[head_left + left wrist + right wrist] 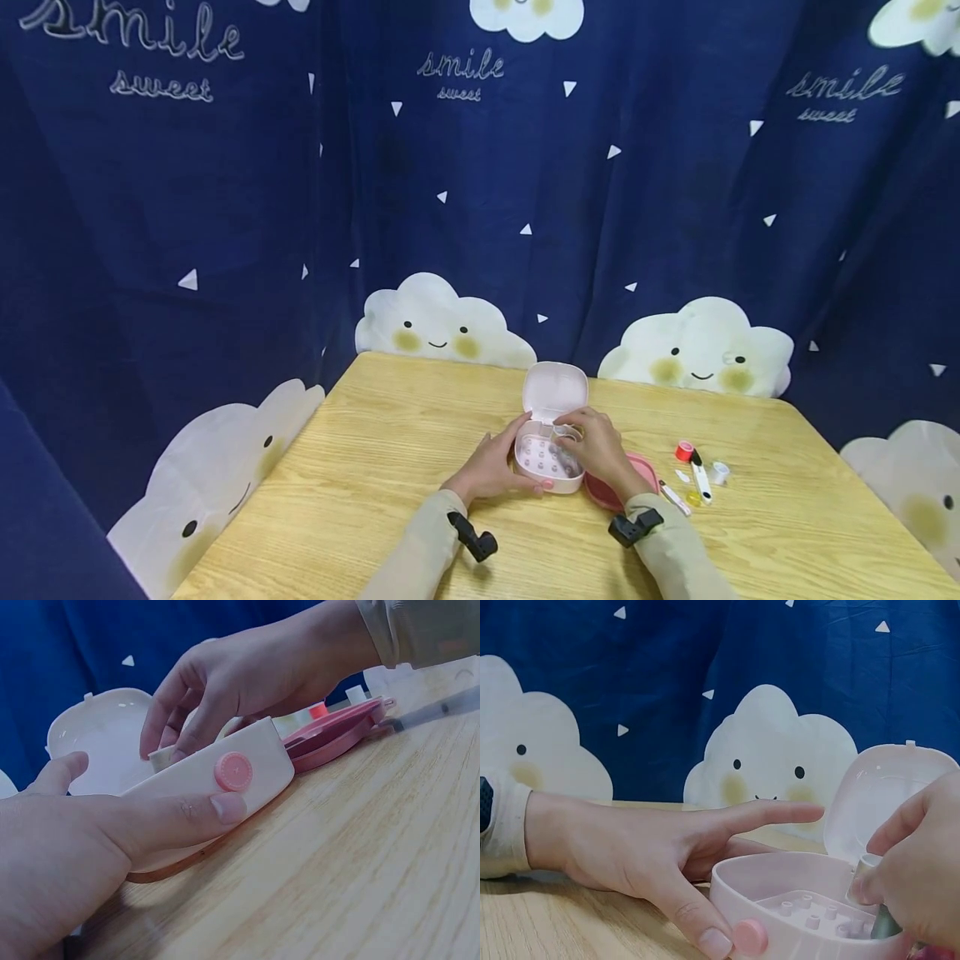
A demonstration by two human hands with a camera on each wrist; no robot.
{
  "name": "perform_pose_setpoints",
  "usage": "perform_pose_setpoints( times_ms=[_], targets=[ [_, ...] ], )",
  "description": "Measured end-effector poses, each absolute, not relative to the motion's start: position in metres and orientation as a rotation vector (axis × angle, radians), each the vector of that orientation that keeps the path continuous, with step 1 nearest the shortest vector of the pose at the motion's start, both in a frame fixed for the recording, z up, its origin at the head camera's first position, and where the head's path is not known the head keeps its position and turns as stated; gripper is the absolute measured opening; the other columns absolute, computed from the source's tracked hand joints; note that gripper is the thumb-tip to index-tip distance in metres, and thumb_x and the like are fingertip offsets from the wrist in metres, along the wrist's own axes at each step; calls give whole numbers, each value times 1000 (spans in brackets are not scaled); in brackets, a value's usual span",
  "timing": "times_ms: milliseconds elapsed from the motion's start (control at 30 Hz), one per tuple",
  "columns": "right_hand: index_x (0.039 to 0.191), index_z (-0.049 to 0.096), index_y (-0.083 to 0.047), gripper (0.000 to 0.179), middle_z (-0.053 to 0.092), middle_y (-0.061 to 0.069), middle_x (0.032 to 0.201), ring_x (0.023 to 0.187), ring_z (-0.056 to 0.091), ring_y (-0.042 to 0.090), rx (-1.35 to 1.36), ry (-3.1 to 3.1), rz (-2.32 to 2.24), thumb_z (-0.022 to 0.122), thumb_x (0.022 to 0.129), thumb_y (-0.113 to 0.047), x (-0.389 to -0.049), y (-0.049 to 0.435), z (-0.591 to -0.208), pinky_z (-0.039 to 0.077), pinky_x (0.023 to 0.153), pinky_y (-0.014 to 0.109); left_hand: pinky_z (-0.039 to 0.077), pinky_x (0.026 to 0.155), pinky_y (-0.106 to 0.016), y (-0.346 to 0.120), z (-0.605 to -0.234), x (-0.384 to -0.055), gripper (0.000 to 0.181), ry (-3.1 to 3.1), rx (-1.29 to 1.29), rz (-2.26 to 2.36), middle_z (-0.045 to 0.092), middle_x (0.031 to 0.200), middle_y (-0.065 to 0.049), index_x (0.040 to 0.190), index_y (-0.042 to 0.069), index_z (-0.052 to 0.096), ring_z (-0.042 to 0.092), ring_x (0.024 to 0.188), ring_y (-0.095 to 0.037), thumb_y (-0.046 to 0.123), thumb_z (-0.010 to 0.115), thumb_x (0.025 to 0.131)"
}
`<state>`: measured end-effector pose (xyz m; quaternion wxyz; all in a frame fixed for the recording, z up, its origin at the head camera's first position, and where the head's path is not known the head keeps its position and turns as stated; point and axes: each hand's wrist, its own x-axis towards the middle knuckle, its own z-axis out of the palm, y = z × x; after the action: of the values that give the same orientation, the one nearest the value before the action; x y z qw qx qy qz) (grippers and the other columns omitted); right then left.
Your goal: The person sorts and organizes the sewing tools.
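A pale pink sewing box (549, 483) stands on the table with its lid (556, 388) raised at the back. Rows of short pegs (813, 921) line its floor, and a round pink button (233, 772) sits on its front. My left hand (491, 468) holds the box from its left side, thumb along the front near the button, index finger stretched toward the lid. Over the box's right side, my right hand (600, 446) pinches a small pale cylinder (865, 874), like a thread spool, between thumb and fingers. Its lower part is partly hidden by the hand.
A darker pink-red tray (606, 494) lies beside the box under my right wrist. To its right are a red spool (684, 451), a white spool (720, 473), a yellow one (693, 498) and white tools with dark ends (702, 483). A blue curtain hangs behind.
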<state>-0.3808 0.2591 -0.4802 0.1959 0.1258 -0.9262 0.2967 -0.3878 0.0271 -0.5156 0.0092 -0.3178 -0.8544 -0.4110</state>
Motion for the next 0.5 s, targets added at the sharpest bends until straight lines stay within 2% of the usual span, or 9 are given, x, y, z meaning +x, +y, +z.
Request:
perform_pose_setpoints(
  times_ms=[200,500],
  targets=[
    [106,81,-16,23,68,6,111,109,58,33,322,-2629,804,88,83,-14,-383,258,-481,45,89,57,12,123,-59,27,-514,-388,125,-2668,-999,-1285,39,162,0,167,29,18,41,144,-19,58,92,70],
    [104,82,-16,24,65,5,103,101,59,31,313,-2636,762,89,82,-15,-384,258,-481,47,79,50,10,123,-60,26,-514,-386,125,-2667,-991,-1304,38,163,0,167,30,18,39,145,-19,57,92,70]
  ],
)
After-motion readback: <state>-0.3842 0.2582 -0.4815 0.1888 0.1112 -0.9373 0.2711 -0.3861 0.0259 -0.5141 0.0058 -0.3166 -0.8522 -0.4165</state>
